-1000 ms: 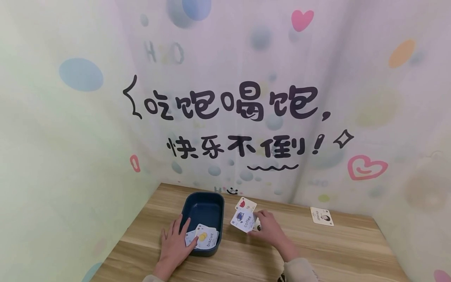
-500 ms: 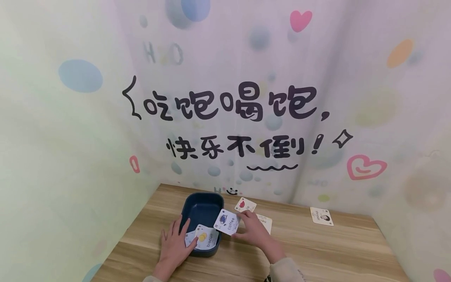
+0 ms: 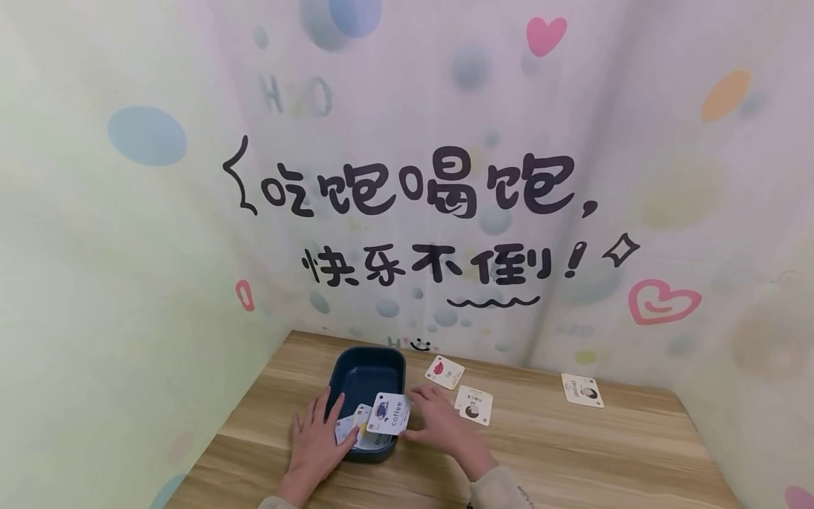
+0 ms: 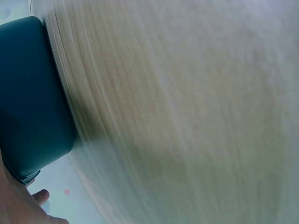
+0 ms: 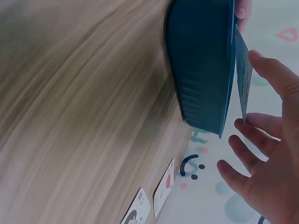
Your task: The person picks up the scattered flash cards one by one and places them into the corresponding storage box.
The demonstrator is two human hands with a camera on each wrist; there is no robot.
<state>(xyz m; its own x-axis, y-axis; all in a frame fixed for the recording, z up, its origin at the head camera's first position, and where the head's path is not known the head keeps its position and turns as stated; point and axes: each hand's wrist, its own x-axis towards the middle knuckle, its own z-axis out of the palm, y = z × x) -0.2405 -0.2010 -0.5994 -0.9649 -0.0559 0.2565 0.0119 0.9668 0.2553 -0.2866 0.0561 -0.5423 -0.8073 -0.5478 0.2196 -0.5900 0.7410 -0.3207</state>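
My right hand (image 3: 445, 424) pinches a white card printed "coffee" (image 3: 385, 417) by its right edge. That card overlaps the near right part of a dark blue tray (image 3: 367, 457). In the right wrist view, thumb and a finger hold opposite edges of the coffee card (image 5: 243, 74), close over the tray's rim (image 5: 232, 56). My left hand (image 3: 318, 431) rests on the tray's left rim with its fingers spread. Inside lie more cards, among them a biscuit card (image 3: 363, 418) partly covered by the coffee card and my thumb. The left wrist view shows the tray's side (image 4: 35, 93).
On the wooden table (image 3: 540, 459) lie a lip card (image 3: 444, 372) and a neck card (image 3: 473, 405), right of the tray. A throat card (image 3: 581, 390) sits farther right by the back edge. A printed curtain (image 3: 407, 106) surrounds the table behind and at both sides.
My right hand has carried the coffee card leftward from above the neck card to over the tray, uncovering the neck card. My left hand has stayed at the tray.
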